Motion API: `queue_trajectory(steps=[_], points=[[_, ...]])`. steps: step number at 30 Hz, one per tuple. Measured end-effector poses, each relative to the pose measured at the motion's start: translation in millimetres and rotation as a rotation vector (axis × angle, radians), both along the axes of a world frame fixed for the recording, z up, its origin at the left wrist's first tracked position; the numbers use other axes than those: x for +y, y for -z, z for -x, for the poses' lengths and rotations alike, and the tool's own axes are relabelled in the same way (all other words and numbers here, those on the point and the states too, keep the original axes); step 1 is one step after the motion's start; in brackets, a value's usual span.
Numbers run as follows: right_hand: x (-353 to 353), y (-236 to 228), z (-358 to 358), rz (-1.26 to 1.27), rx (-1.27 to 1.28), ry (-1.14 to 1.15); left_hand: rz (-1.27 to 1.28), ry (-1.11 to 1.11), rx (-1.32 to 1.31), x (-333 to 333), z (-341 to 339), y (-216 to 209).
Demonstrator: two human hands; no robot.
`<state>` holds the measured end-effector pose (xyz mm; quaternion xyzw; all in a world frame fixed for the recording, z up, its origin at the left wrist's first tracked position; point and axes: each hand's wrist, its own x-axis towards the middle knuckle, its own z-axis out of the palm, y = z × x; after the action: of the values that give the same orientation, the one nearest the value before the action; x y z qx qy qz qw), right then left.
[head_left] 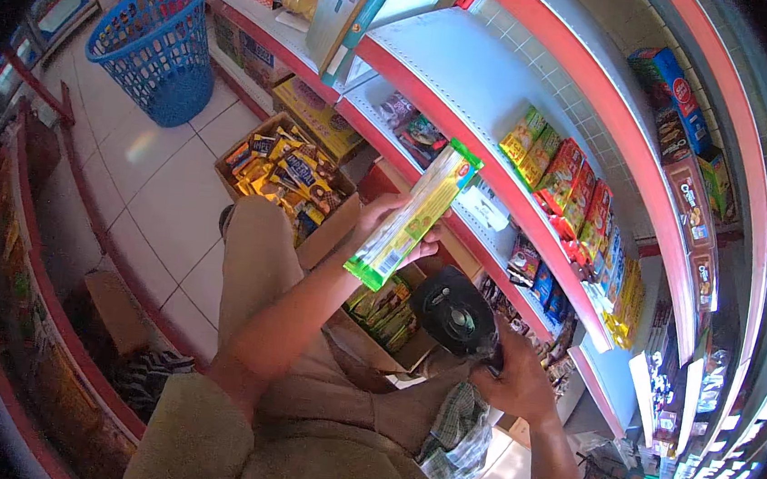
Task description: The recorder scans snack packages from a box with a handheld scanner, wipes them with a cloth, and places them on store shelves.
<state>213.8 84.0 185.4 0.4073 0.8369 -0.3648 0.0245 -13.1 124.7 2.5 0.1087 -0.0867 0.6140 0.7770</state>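
A long, flat snack packet (417,215), pale with green ends, is gripped in my left hand (378,214). It lies slantwise, its barcode side facing up, and my fingers wrap round it from beneath. My right hand (525,377) is closed round the handle of a black handheld scanner (457,312) with a broad, rounded head. The scanner head is just beyond the packet's lower end, apart from it. Below the packet, an open carton (421,348) holds several green and yellow packets (386,317).
Shelves with red edges (497,190) rise at the right, carrying rows of colourful packets (579,188). On the tiled floor (164,193) to the left are a box of yellow-and-blue packets (294,168) and a blue plastic basket (173,93). Another rack (27,300) lines the far left.
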Motion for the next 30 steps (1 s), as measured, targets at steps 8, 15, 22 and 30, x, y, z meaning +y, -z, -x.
queue_trajectory(steps=[8,15,22,30], points=[[5,7,-4,-0.001,0.017,-0.064,0.059,-0.011,0.078,5,-1,6],[9,-25,7,-0.067,0.057,-0.056,0.166,-0.049,0.146,4,2,13],[68,-107,17,-0.764,0.177,0.013,0.023,-0.111,0.399,16,-1,22],[243,-133,51,-1.296,0.032,-0.051,0.120,-0.385,0.742,13,-5,16]])
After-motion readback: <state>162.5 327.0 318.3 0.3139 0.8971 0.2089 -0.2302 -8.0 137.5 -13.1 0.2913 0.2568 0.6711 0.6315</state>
